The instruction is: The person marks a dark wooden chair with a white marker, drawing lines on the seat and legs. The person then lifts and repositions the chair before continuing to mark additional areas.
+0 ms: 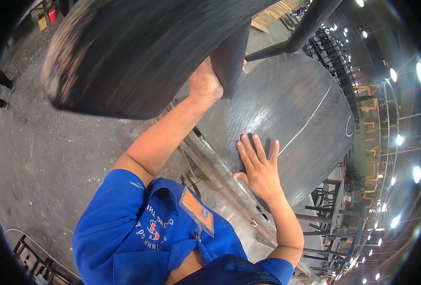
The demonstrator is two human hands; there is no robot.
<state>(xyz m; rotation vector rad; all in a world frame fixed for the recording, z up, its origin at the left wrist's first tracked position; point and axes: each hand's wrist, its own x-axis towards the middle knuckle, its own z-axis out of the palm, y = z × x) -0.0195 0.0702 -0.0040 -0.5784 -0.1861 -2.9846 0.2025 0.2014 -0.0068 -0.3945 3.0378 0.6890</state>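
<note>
The left hand (204, 85) gripped the edge of a dark oval panel (139, 52), lifted and blurred, its long axis running from lower left to upper right. The right hand (258, 164) lay flat, fingers spread and released, on a second dark oval tabletop (305, 109) tilted upward beside the metal rail (220, 175).

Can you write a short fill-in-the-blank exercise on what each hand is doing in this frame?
1. The right hand lies ____ on the round dark tabletop.
2. The left hand grips the edge of a lifted dark ____.
3. The person's shirt is ____.

Missing words: flat; panel; blue
</note>
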